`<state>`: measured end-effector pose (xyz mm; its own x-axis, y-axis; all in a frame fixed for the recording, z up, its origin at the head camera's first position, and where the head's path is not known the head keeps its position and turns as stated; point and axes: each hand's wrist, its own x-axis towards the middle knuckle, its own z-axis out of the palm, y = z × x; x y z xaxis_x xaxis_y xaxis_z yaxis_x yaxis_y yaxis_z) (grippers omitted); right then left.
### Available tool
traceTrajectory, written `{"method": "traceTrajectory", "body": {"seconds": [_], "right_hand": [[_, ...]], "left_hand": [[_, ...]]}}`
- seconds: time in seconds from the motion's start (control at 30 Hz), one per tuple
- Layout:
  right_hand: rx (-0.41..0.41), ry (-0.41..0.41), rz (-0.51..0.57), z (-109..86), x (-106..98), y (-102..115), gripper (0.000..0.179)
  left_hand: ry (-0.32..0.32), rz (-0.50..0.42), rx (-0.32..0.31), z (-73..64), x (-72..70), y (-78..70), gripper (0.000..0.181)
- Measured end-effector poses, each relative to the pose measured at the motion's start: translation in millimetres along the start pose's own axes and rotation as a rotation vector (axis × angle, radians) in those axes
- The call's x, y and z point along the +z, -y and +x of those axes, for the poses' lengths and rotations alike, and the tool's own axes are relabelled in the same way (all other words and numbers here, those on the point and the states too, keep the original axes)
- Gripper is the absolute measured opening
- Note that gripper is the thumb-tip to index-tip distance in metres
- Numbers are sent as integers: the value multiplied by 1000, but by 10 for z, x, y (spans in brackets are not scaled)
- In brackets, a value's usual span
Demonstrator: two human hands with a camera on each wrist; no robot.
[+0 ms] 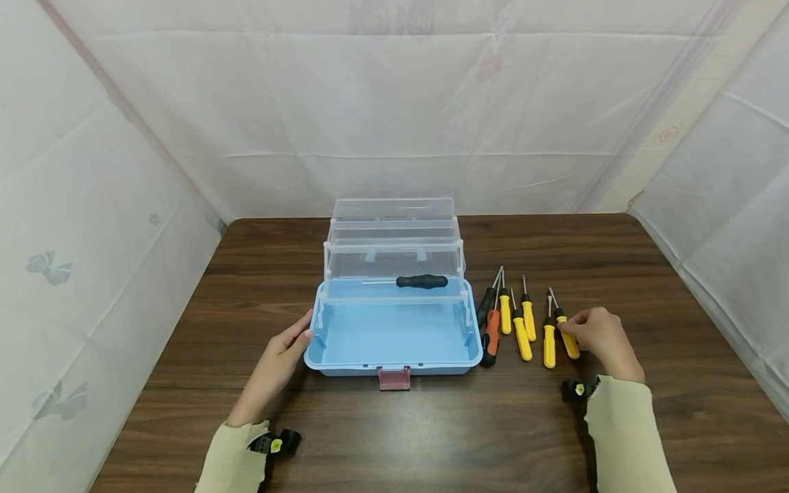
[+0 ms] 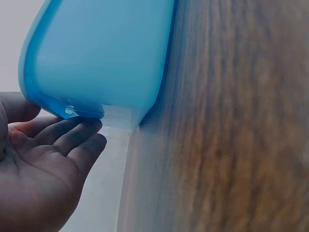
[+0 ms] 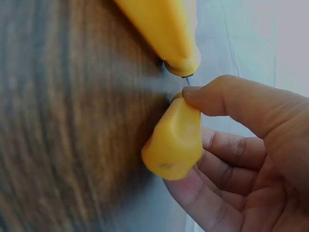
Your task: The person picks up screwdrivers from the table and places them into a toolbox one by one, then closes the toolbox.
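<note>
A light-blue toolbox [image 1: 394, 342] with a raised clear lid stands open on the table. My left hand [image 1: 280, 356] holds its left rim, thumb at the edge and fingers against the outer wall [image 2: 96, 53]. Thumb and fingers of my right hand [image 1: 607, 339] pinch the yellow handle of the rightmost screwdriver [image 3: 176, 140], whose black collar and metal shaft point away from me. Just left of it lies another yellow screwdriver [image 1: 549, 342]. A black screwdriver [image 1: 422, 281] lies crosswise at the back of the toolbox, seen through the clear plastic.
Between the toolbox and my right hand lie several more screwdrivers: yellow ones [image 1: 521, 335], an orange-and-black one [image 1: 491, 335] and a black one [image 1: 485, 307] against the box's right side. A mauve latch [image 1: 394, 378] hangs at the box front. White sheeting [image 1: 394, 123] surrounds the wooden table [image 1: 431, 438].
</note>
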<state>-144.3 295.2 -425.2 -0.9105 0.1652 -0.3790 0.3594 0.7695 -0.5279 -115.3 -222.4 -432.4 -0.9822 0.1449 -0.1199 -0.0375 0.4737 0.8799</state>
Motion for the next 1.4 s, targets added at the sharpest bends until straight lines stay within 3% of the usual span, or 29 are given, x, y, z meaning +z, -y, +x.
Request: {"method": "traceTrajectory", "body": {"seconds": [0.77,1.07,1.4], "right_hand": [[-6,-38,13,32,-55,-76,40],[-21,-84,-7,2,-101,-20,42],[-90,-121,-35,-11,-124,109,42]], "left_hand": [[-6,-6,17,1,4,11,52],[-5,-11,22,-6,2,17,52],[-13,1,30,12,16,46,53]]}}
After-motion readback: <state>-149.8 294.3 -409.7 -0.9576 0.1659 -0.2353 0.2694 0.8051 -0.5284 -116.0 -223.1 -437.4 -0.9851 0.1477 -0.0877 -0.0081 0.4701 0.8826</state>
